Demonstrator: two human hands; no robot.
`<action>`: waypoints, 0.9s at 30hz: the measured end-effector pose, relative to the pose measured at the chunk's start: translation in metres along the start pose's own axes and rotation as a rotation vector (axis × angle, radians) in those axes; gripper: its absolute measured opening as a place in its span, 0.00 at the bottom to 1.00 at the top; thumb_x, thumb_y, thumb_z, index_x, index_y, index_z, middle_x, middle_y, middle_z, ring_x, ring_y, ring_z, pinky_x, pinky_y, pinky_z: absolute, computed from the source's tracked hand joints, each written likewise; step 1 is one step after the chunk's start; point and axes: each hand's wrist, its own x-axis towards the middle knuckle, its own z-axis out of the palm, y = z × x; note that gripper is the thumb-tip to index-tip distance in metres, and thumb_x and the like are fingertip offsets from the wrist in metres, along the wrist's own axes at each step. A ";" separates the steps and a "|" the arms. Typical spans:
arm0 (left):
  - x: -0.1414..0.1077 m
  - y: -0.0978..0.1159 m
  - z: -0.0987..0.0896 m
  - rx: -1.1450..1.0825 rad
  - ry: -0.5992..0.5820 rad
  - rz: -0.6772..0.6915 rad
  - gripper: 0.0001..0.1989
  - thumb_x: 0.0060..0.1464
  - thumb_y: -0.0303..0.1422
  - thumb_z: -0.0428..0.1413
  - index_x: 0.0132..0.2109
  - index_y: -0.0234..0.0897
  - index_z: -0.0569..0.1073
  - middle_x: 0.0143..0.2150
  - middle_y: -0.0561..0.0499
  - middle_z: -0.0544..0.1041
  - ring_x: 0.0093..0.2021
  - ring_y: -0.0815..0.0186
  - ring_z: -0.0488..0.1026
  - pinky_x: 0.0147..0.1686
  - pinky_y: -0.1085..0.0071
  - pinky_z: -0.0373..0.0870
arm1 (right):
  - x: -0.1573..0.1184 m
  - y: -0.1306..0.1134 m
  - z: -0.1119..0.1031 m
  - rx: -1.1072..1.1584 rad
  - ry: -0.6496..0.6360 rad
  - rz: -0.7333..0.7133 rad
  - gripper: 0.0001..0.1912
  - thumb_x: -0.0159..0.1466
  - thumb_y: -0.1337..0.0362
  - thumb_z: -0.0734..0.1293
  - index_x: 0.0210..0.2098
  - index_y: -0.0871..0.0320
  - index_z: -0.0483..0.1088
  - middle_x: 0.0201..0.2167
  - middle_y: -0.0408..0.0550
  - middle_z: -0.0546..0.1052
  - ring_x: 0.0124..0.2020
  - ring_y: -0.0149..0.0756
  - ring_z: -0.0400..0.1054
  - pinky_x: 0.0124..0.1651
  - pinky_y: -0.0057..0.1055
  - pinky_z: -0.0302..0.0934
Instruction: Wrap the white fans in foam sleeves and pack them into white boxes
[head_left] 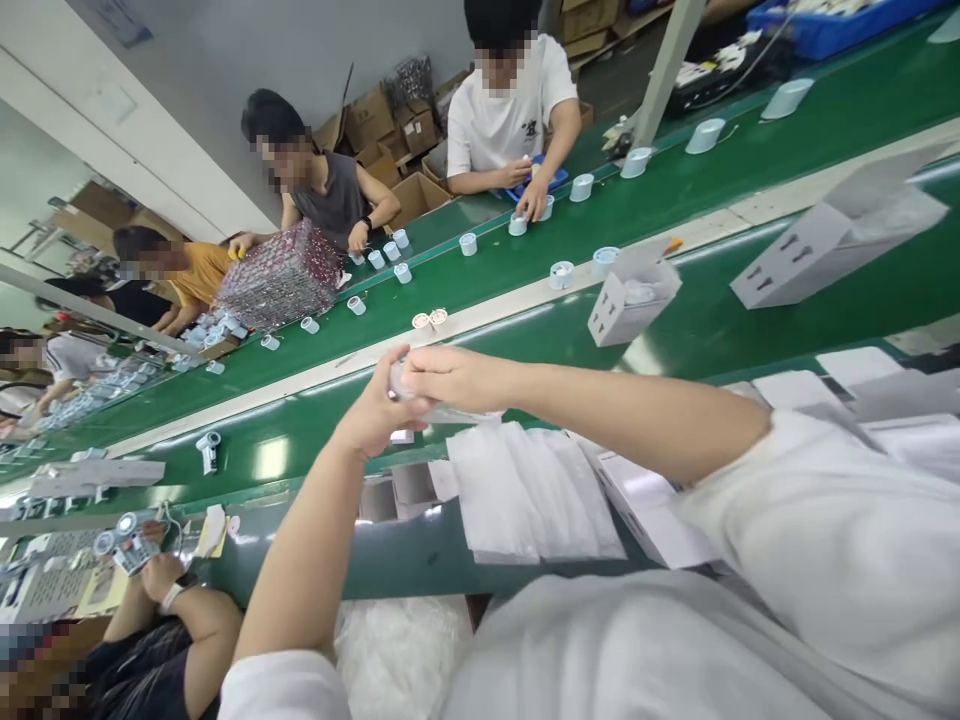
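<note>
Over the near green belt, my left hand [379, 410] and my right hand [454, 376] meet, both closed on one pale item in clear plastic [397, 380]. Fingers cover most of it, so its kind cannot be made out. A loose flap of the clear plastic bag [472, 415] hangs out below my right hand. Beneath my forearms lies a fanned stack of translucent bags [525, 490] at the belt's near side. Two small round parts [430, 320] sit on the white divider just beyond my hands.
Open white boxes [634, 295] stand on the near belt to the right. Light-blue cups [469, 244] line the far belt, where several co-workers sit. At lower left, a co-worker's hands [161, 570] hold grey-blue devices. A handheld device [209, 452] lies on the belt to the left.
</note>
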 end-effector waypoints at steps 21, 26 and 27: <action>0.093 -0.086 -0.154 -0.332 0.695 0.098 0.20 0.35 0.39 0.66 0.35 0.36 0.69 0.31 0.54 0.73 0.30 0.69 0.71 0.32 0.70 0.71 | 0.190 0.261 -0.029 -0.343 0.366 0.447 0.28 0.43 0.60 0.78 0.40 0.56 0.63 0.49 0.51 0.60 0.44 0.39 0.62 0.47 0.39 0.64; 0.120 -0.079 -0.136 -0.241 0.581 0.086 0.17 0.41 0.39 0.62 0.36 0.35 0.68 0.32 0.52 0.73 0.32 0.66 0.72 0.35 0.65 0.72 | 0.154 0.227 -0.040 -0.510 0.369 0.011 0.34 0.43 0.59 0.78 0.46 0.58 0.63 0.59 0.57 0.50 0.58 0.47 0.55 0.61 0.42 0.54; 0.119 -0.077 -0.133 -0.123 0.548 0.090 0.15 0.44 0.39 0.60 0.35 0.35 0.69 0.31 0.52 0.72 0.32 0.65 0.72 0.36 0.63 0.72 | 0.145 0.220 -0.046 -0.574 0.347 -0.092 0.33 0.43 0.59 0.78 0.45 0.59 0.64 0.61 0.59 0.48 0.61 0.50 0.52 0.63 0.44 0.50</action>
